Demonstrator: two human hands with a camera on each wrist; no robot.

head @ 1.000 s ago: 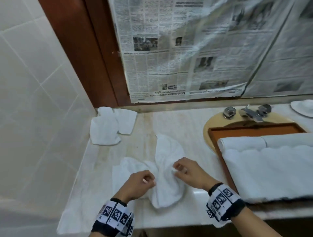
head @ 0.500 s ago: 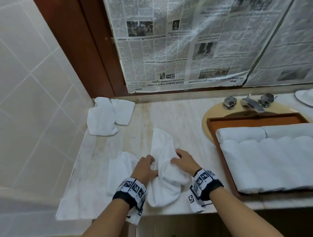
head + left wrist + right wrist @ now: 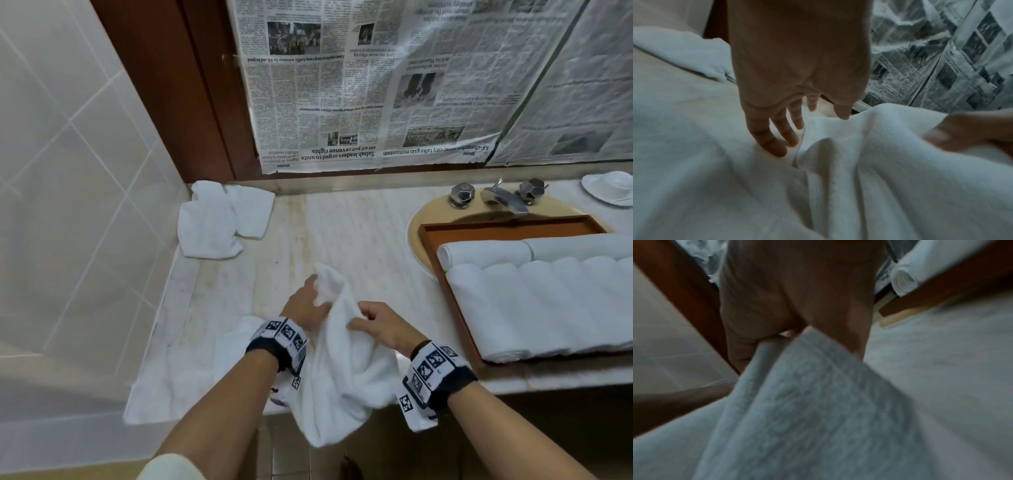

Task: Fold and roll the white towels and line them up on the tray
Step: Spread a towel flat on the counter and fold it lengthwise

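A crumpled white towel (image 3: 346, 377) lies lengthwise on the marble counter, its near end hanging over the front edge. My left hand (image 3: 306, 306) lies along its left side near the far end; in the left wrist view the left hand (image 3: 789, 129) has straight, spread fingers touching a fold of the towel (image 3: 879, 178). My right hand (image 3: 380, 325) pinches the right edge; in the right wrist view the right hand (image 3: 797, 321) holds the towel (image 3: 818, 402) between thumb and fingers. At right, the wooden tray (image 3: 507, 226) holds several rolled towels (image 3: 548, 308).
Loose white towels (image 3: 219, 222) lie at the counter's back left corner, and another flat one (image 3: 233, 346) is under my left wrist. The tray sits over the sink, with the tap (image 3: 503, 198) behind it. A white dish (image 3: 613, 186) is at far right. Tiled wall runs along the left.
My left hand let go of the bunched towel and slid toward its far end with fingers straightened. The towel's near end now hangs over the counter's front edge. The right hand still pinches it.
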